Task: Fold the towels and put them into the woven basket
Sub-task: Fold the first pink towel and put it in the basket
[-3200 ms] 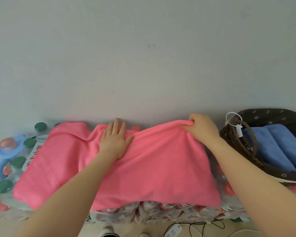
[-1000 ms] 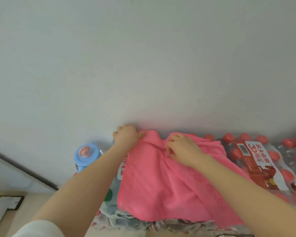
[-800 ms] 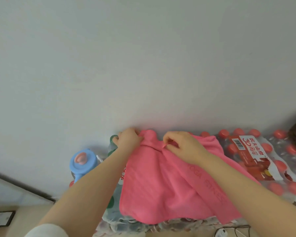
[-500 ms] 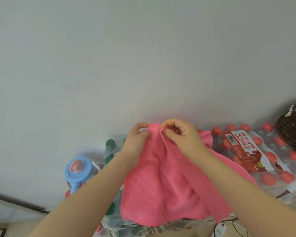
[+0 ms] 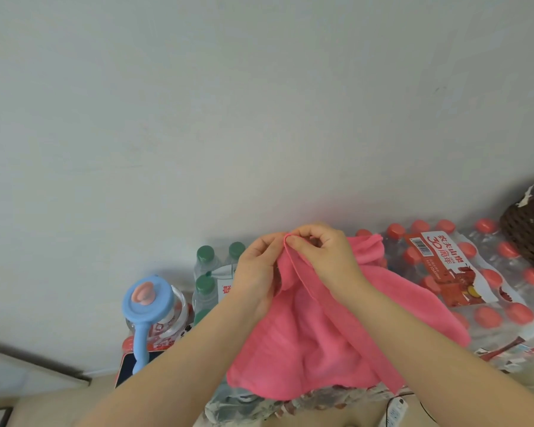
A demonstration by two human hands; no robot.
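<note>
A pink towel [image 5: 315,343] hangs bunched from both my hands over packs of bottled water. My left hand [image 5: 256,269] and my right hand [image 5: 324,257] pinch its top edge close together, with the corners lifted near the wall. The rest of the cloth drapes down to the front of the packs. A dark woven basket [image 5: 527,232] shows only partly at the far right edge, and its inside is hidden.
Shrink-wrapped packs of red-capped bottles [image 5: 487,291] lie to the right under the towel, and green-capped bottles [image 5: 205,272] stand to the left. A jug with a blue lid and handle [image 5: 147,303] stands further left. A plain wall runs right behind. A power strip [image 5: 395,408] lies below.
My hands have come together and lifted the towel's far edge off the packs. The view has shifted right, bringing the basket's edge into sight.
</note>
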